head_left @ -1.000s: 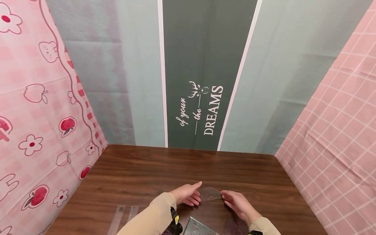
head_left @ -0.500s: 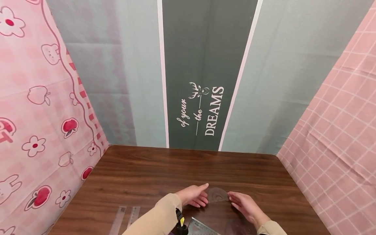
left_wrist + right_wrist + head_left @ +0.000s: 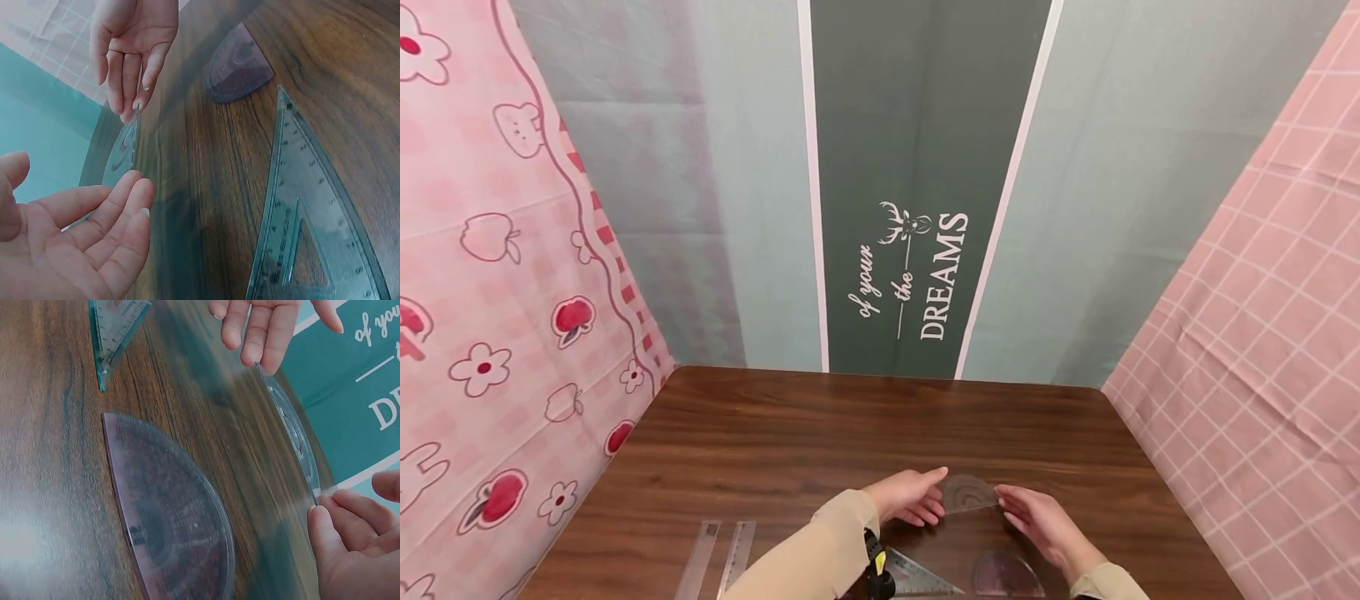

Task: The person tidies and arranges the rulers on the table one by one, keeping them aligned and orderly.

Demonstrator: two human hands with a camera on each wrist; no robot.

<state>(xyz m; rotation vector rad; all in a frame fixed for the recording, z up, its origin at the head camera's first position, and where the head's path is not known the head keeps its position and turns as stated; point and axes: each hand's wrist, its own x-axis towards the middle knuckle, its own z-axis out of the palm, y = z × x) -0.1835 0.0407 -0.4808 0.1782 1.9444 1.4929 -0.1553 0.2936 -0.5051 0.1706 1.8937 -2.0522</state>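
Note:
A clear protractor (image 3: 968,493) is held above the table between both hands. My right hand (image 3: 356,540) pinches one corner of it between thumb and finger. At the other end, the fingers of my left hand (image 3: 87,234) are extended and touch it, with the thumb standing apart. Beneath the hands, a purple-tinted protractor (image 3: 175,512) lies on the wooden table (image 3: 790,442). To its left is a clear, greenish set square (image 3: 312,219), partly hidden by the left wrist in the head view.
Two clear straight items lie at the left front of the table: a strip (image 3: 698,560) and a ruler (image 3: 737,552) with visible markings. Fabric hangings stand around the table's back and sides, including a grey-green one (image 3: 891,150) with lettering behind it.
Both hands and the clear protractor have shifted to the right. More of the purple protractor on the table now shows in the head view.

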